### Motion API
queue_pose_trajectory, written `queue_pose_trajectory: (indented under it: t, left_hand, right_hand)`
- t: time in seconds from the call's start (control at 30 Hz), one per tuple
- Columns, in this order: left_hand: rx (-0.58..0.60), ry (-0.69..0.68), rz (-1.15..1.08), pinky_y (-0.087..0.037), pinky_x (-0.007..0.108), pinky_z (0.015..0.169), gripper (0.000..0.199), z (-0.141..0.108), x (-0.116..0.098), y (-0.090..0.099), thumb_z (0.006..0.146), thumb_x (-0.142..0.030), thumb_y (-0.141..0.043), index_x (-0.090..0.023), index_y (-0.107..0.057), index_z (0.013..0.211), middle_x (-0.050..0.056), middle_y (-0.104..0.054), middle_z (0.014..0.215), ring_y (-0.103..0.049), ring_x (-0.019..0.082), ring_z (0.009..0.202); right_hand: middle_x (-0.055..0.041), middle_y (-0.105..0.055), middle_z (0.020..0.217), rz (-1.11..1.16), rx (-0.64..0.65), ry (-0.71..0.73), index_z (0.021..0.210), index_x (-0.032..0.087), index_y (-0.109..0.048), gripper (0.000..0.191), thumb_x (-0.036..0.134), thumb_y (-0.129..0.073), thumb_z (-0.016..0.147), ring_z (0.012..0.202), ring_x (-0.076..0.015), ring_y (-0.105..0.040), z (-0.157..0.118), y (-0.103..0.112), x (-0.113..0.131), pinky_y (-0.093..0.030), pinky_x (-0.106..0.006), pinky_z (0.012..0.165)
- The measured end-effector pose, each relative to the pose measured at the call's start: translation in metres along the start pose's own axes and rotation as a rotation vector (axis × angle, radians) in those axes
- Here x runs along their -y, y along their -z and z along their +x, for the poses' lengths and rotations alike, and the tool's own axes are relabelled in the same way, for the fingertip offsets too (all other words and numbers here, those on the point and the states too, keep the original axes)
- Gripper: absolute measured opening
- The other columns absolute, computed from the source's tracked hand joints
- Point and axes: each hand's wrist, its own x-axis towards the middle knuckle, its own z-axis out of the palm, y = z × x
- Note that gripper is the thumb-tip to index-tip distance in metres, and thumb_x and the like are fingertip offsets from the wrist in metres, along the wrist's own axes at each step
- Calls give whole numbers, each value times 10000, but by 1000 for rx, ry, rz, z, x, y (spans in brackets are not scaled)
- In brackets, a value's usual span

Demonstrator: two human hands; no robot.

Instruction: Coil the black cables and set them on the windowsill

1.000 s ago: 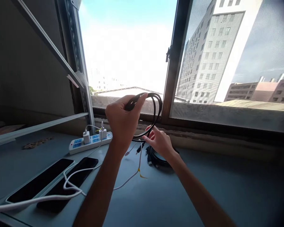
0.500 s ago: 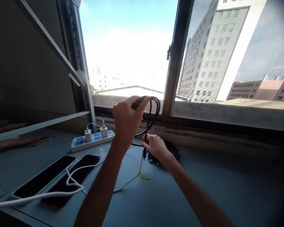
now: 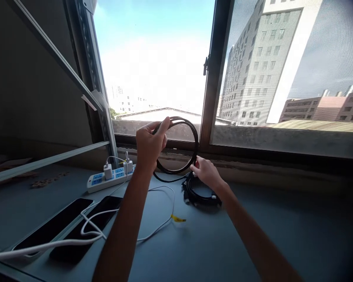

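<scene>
A black cable [image 3: 196, 138], wound into a round loop, hangs upright between my two hands in front of the window. My left hand [image 3: 150, 143] is closed on the upper left of the loop, thumb on top. At the lower right, my right hand [image 3: 207, 170] pinches the cable between thumb and fingers. One strand trails below the loop toward the right hand; where it ends is unclear. Below and behind my right hand, a coiled bundle of black cables [image 3: 201, 199] with light-coloured plugs lies on the table [image 3: 194, 246].
A white power strip [image 3: 110, 179] with blue sockets holds two chargers at the left. Two dark phones [image 3: 57, 219] [image 3: 85, 231] lie nearer, crossed by a white cable [image 3: 61, 242]. A yellow tag [image 3: 178, 219] hangs on a thin white cable. Metal framing [image 3: 101, 98] stands left.
The bunched black cable has opened into a wide round loop. My right hand has moved slightly right, uncovering more of the coiled bundle. A person's hand at the far left has left the view.
</scene>
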Motion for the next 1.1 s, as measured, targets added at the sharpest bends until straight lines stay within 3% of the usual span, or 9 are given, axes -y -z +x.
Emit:
queue_pose_trajectory:
  t: [0.23, 0.43, 0.6, 0.63, 0.73, 0.87, 0.97, 1.1]
  left_hand:
    - [165, 272, -435, -137, 213, 338, 230, 5, 2, -2, 849, -368, -536, -183, -508, 716, -79, -263, 439, -189, 53, 348]
    - [440, 317, -355, -127, 202, 343, 248, -7, -4, -13, 873, -331, -468, -186, -457, 673, -79, -250, 413, -190, 49, 321]
    - [477, 399, -353, -158, 167, 351, 197, -13, -2, -25, 848, -233, -483, -167, -456, 664, -69, -296, 432, -224, 41, 350]
    - [482, 415, -368, -159, 160, 350, 190, -13, -1, -26, 847, -226, -479, -162, -461, 669, -65, -309, 440, -232, 40, 359]
    - [583, 494, -435, -162, 148, 345, 191, -12, 1, -26, 850, -241, -482, -154, -471, 681, -59, -325, 472, -244, 35, 378]
    - [690, 636, -528, -297, 138, 404, 92, -17, -2, -26, 814, -225, -561, -152, -544, 867, -13, -470, 617, -395, 46, 469]
    - [699, 644, -499, -327, 150, 421, 342, -24, -6, -29, 778, -230, -631, -188, -510, 1095, 8, -521, 715, -435, 60, 506]
    - [589, 568, -470, -287, 136, 391, 296, -26, -6, -33, 795, -273, -619, -215, -519, 1068, -9, -510, 721, -396, 35, 461]
  right_hand:
    - [-5, -606, 789, 291, -219, 32, 849, 150, -592, 181, -28, -602, 825, 768, -198, -588, 13, 31, -20, -437, -243, 680]
    - [-56, -608, 874, 563, -241, 81, 996, 136, -538, 195, 180, -428, 842, 734, -208, -597, 15, 52, -6, -475, -250, 568]
    - [-43, -607, 833, 488, -512, 220, 878, 168, -627, 243, 366, -522, 783, 785, -245, -555, 2, 77, 5, -428, -309, 659]
    - [-36, -605, 820, 491, -514, 217, 876, 173, -641, 247, 384, -570, 769, 763, -240, -553, -2, 84, 8, -423, -299, 641]
    - [-7, -590, 784, 624, -366, 263, 863, 196, -674, 231, 397, -664, 750, 715, -209, -544, -15, 104, 21, -403, -252, 586]
    - [8, -528, 663, 692, -354, 327, 783, 204, -696, 246, 445, -661, 813, 630, -186, -502, -24, 112, 34, -354, -230, 509]
    - [10, -495, 607, 683, -337, 347, 683, 192, -677, 335, 504, -684, 803, 563, -174, -452, -23, 106, 39, -314, -238, 479]
    - [31, -381, 505, 651, -404, 355, 521, 186, -567, 451, 526, -724, 771, 461, -138, -329, -26, 104, 44, -231, -243, 434]
